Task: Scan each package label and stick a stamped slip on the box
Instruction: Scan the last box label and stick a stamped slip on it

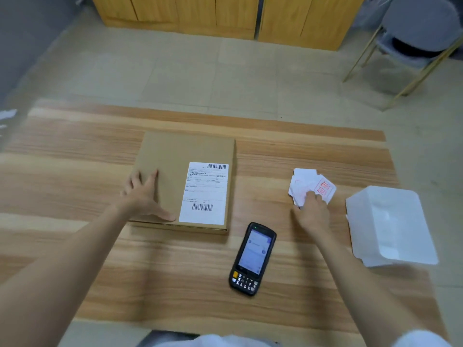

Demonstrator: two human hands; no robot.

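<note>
Your left hand [142, 196]: flat, fingers spread, palm down on the box [180, 159], left of its label | your right hand [313, 209]: well right of the box, fingertips pinching slips | forearms bare, extended

On the desk [75, 246] the box [175, 156] lies left of centre, a label [205, 194] on its right half. The scanner [251, 259] lies nearer, just right of the box. The slips [313, 186] lie to the right, and a tray [390, 224] sits at the right edge. Cabinets [200, 13] and a chair [416, 33] stand far behind.
</note>
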